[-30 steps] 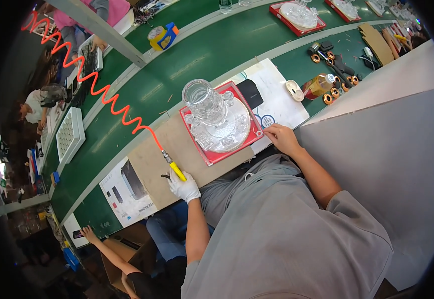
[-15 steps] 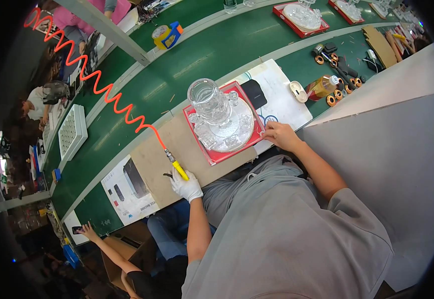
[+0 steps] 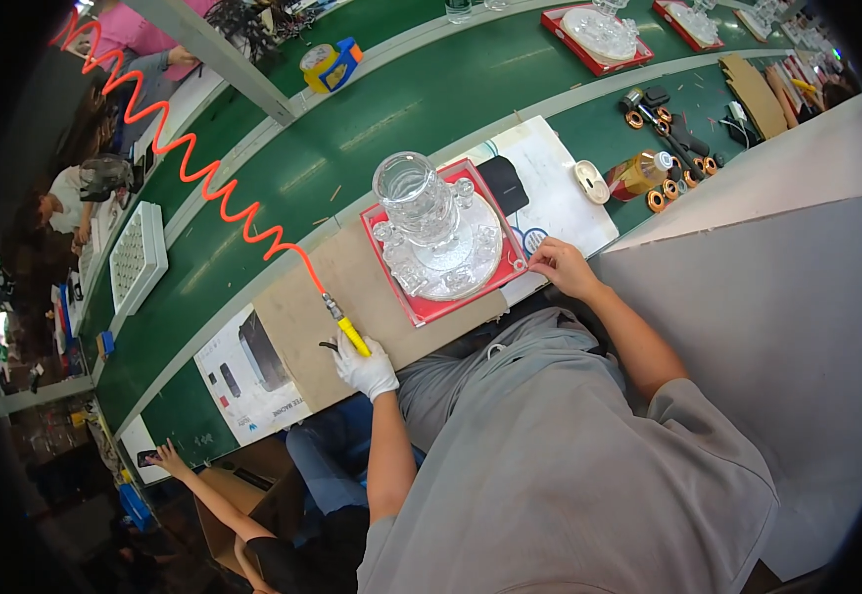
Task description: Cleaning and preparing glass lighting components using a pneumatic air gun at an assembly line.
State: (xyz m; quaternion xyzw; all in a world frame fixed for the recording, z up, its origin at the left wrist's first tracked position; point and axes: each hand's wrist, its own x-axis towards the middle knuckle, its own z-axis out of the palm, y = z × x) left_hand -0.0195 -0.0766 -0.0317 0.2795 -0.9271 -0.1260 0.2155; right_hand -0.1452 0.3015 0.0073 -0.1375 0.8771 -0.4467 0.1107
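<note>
My left hand [image 3: 370, 372], in a white glove, is closed around a yellow air blow gun [image 3: 354, 337] with a dark lever and a metal fitting. An orange coiled hose [image 3: 193, 170] runs from it to the upper left. In front of me lies a red shallow tray [image 3: 429, 309] with clear walls. On it is a round, pale, glittery base [image 3: 471, 269] carrying small clear figures and a tall clear glass cylinder [image 3: 411, 198]. My bare right hand [image 3: 562, 265] is pinched at the tray's near right corner, beside a small clear ring [image 3: 519, 264]; what its fingertips hold is unclear.
The tray rests on brown board [image 3: 302, 342] on a green bench. To the right are a capped bottle [image 3: 639, 176], copper-coloured rings and a grey partition [image 3: 748, 287]. Similar red trays [image 3: 594, 45] stand at the back. A neighbour's hand [image 3: 167, 457] reaches toward a phone at the left.
My right fingertips have drawn slightly right, away from the tray corner. The left hand still holds the blow gun beside the tray. The view has shifted slightly.
</note>
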